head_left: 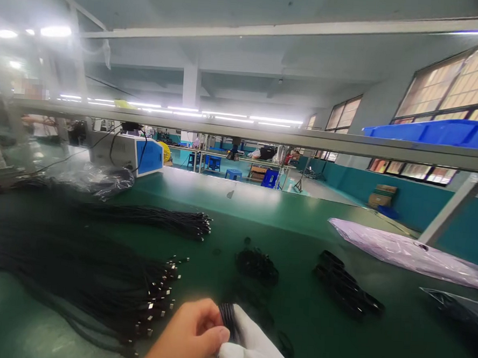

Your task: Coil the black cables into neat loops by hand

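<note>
Over the green table point(301, 220): one black coil point(228, 317) is held, loops stacked.
Left hand point(193, 330): bare, one, pinched on the coil.
Right hand point(257, 347): gloved, one, clasped against it.
Cable bundles point(151, 217): two are laid at left.
Black loops point(257, 265): one pile is seen beyond.

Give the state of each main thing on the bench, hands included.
Black cable coil: held, strands bunched
Bare left hand: closed on the coil
White-gloved right hand: gripping the coil
Black cables with pale tips: fanned loosely
Thin black loops: heaped
Clear plastic bag: crumpled
Pale pink plastic packet: lying flat
</note>
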Tool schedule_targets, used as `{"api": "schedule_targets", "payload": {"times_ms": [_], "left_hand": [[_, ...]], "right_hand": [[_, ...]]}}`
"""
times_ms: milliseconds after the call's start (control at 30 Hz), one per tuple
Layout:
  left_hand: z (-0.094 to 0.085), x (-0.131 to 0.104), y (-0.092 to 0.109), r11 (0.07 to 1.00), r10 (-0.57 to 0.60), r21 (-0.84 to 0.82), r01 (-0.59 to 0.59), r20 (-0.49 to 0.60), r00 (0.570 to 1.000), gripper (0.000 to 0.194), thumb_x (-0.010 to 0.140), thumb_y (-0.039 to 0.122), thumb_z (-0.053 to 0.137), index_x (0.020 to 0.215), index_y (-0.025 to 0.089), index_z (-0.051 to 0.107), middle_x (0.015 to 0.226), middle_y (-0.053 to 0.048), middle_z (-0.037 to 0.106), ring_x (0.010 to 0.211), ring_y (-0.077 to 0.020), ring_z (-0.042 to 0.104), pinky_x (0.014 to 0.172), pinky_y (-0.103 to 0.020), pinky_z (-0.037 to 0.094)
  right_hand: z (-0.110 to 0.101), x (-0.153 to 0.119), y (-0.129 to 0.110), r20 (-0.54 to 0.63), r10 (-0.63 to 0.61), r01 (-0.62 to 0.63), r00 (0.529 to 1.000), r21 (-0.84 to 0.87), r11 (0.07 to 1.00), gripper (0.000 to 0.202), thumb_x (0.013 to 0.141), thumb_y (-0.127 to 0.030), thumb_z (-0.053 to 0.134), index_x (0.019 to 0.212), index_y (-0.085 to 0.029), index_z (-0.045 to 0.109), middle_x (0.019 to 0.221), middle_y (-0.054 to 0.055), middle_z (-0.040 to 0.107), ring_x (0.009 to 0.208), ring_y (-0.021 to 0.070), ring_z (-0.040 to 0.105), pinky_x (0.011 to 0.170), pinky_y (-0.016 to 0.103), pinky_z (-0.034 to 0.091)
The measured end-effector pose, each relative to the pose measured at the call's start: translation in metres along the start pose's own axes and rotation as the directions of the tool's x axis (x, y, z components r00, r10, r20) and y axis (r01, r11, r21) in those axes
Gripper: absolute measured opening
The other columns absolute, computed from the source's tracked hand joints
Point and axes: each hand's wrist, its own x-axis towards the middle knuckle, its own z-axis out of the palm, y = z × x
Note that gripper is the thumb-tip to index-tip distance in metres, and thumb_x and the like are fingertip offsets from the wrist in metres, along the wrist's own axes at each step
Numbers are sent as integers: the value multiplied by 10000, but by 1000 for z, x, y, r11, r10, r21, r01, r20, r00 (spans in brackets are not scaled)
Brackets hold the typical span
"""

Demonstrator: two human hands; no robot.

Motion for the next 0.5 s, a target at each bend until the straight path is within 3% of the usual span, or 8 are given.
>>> {"api": "schedule_targets", "payload": {"times_ms": [133,267,367,433,500], "left_hand": [[7,0,-13,982,-21,-187,37,86,996,196,629,351,558,672,191,454,560,61,425,523,-96,357,510,-222,283],[5,-2,-13,971,39,-241,0,158,987,216,702,377,525,734,168,484,666,20,475,611,-116,414,582,-237,349],[1,-3,-9,999,23,46,-29,114,993,185,734,361,498,676,188,469,628,14,476,611,-146,448,563,-253,355],[0,-5,-6,946,59,319,-52,-13,998,153,769,313,472,679,193,502,636,-5,521,639,-179,502,572,-267,369],[0,-8,-4,869,176,485,-104,-105,979,129,757,197,466,819,193,578,777,-32,587,695,-187,556,621,-271,402]], "right_hand": [[-1,-1,-4,-25,7,-9,1000,-87,996,409,606,-302,786,902,-156,546,783,20,626,746,170,611,699,289,466],[-4,3,1,-2,-34,34,999,-105,994,391,587,-271,796,882,-132,581,778,16,633,758,180,619,762,345,487],[-7,5,8,-17,-65,63,998,-106,992,332,684,-261,769,928,-133,585,791,-4,615,746,154,609,748,341,510],[-9,3,10,-17,-62,60,998,-101,993,236,821,-284,665,988,-135,587,866,15,622,771,148,610,729,335,527],[-11,-1,10,8,-51,51,999,-83,995,249,895,-319,575,1068,-141,577,979,46,620,819,161,614,714,343,541]]}}
